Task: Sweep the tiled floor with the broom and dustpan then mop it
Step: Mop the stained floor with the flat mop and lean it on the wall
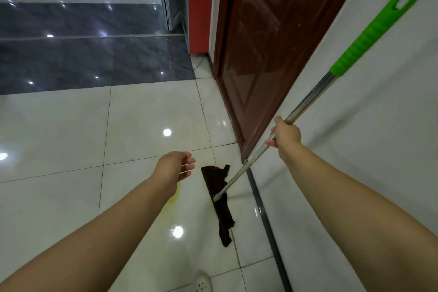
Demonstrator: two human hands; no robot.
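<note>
Your right hand (285, 134) is wrapped round the steel shaft of the mop (305, 104), fingers curled under it and thumb on top, about midway between the head and the green grip (369, 35). Holding it that low gives you control over the head, though the long upper part sticks out well above your fist, close to the white wall (355, 125). Your left hand (176, 166) holds nothing: the fingers are loosely bent and spread, hovering over the tiled floor (142, 114) just left of the mop head, probably on its way to join the other on the shaft.

The shaft slopes down from upper right to the dark brown mop cloth (219, 197), which lies flat on the pale tiles as a long strip roughly parallel to the dark skirting strip (263, 218) at the foot of the wall. That suits a pass along the wall edge. A faint yellowish stain (174, 198) shows on the tile just beside your left wrist, near the cloth, so it is a likely next target.

Further out, the red-brown door (265, 54) stands beyond the mop. Dark grey tiles (94, 64) begin past the pale ones. The toe of a white perforated slipper (203, 283) shows at the bottom edge. No broom or dustpan is in view, so you appear to be in the mopping stage.
</note>
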